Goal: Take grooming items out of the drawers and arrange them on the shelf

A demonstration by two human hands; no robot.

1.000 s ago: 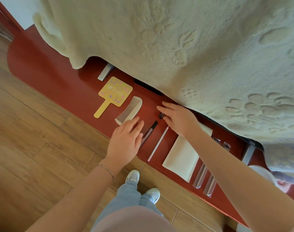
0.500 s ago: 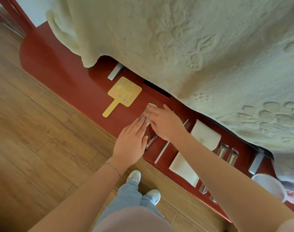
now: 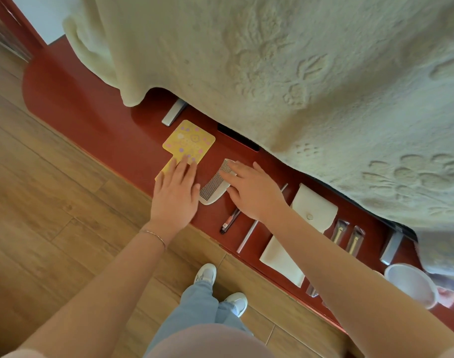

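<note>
Head view: a red shelf (image 3: 99, 130) runs from 10 o'clock to 4 o'clock beneath a cream blanket (image 3: 298, 73).
Left hand (image 3: 175, 191): fingers straight and flat, resting on the handle end of the yellow hand mirror (image 3: 188, 142); grips nothing.
Right hand (image 3: 251, 189): fingers extended, pressing on the white comb (image 3: 214, 187); holds nothing.
Comb: lies flat on the shelf between both hands, at 4 o'clock of the mirror.
Pen (image 3: 229, 222): on the shelf at 5 o'clock of the comb, just beside a thin white stick (image 3: 246, 236).
White pouch (image 3: 313, 210): at 3 o'clock of the right hand.
White cup (image 3: 412, 285): far down the shelf at 4 o'clock.
</note>
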